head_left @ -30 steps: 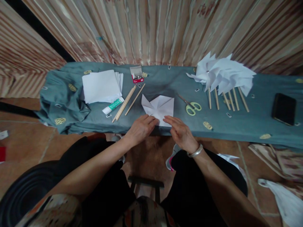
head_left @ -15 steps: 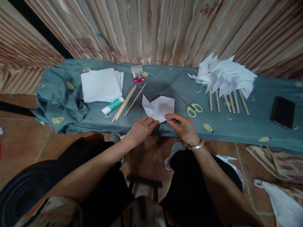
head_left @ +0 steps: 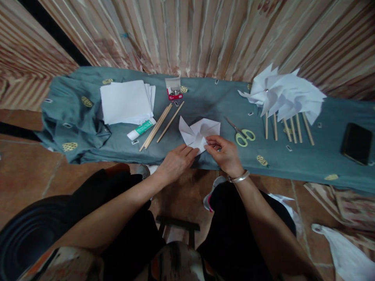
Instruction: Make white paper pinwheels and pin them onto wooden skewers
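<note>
A white paper pinwheel (head_left: 199,130), partly folded, lies near the front edge of the cloth-covered table. My left hand (head_left: 179,160) is closed on its lower edge, fingertips pressing the paper. At its lower right, my right hand (head_left: 224,153) pinches a corner of the paper and holds it bent in toward the middle. To the right rest scissors (head_left: 245,137) with green handles, slightly open. Several wooden sticks (head_left: 158,127) lie on the left, beside a green and white glue tube (head_left: 141,129). Behind them stands an open red box of metal pushpins (head_left: 175,93).
A stack of white paper (head_left: 125,102) lies at the left of the grey-green tablecloth (head_left: 205,93). Several finished pinwheels (head_left: 288,93) on sticks are piled at the right, and a black phone (head_left: 356,143) is at the far right. Pleated curtains (head_left: 181,35) hang behind.
My right hand has brought the lower right corner of the paper in toward the pinwheel's centre. The left hand stays on the lower edge. The view has shifted slightly.
</note>
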Demonstrator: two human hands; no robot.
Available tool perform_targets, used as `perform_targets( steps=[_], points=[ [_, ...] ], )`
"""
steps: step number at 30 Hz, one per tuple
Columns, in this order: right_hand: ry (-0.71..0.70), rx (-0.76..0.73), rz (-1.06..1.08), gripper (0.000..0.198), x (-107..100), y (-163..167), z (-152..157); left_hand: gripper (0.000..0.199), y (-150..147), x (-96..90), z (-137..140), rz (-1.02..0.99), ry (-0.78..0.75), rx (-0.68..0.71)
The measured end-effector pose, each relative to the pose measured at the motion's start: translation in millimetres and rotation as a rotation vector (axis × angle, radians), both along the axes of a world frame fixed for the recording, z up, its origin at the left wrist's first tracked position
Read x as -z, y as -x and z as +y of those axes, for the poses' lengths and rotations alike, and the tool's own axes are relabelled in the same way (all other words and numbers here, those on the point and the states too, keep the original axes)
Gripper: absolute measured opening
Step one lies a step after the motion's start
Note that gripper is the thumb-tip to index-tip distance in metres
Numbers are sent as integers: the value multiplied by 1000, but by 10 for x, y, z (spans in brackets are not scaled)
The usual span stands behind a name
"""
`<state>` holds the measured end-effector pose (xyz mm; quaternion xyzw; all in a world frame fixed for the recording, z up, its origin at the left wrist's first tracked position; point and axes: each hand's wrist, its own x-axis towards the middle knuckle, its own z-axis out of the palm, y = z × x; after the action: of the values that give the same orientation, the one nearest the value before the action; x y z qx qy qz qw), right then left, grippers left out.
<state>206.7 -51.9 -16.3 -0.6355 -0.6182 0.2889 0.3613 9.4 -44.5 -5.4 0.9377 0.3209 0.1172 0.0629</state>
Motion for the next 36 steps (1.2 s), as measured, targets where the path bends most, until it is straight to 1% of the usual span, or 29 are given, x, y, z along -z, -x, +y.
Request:
perform_targets(
  steps=[2,4,7,11,19,27,36],
  points=[
    [-8,12,-57,22,-16,21,-5,32,1,5,-3,-10,14,-2],
    [-22,12,-112,21,-32,44,-12,34,4,10,-1,-14,21,33],
    [-60,-7,-201,20,-48,78,-27,31,9,20,3,-40,15,65],
    [-105,-35,-283,18,-45,105,-46,29,11,28,0,-39,11,72],
    [-187,-72,-328,19,-29,119,-55,28,6,40,-2,-40,12,67],
    [-257,-92,-379,18,-16,146,-55,26,-12,14,-11,-36,2,76],
    [-231,-84,-380,20,8,158,-55,24,-13,14,-13,-39,16,73]
  ],
)
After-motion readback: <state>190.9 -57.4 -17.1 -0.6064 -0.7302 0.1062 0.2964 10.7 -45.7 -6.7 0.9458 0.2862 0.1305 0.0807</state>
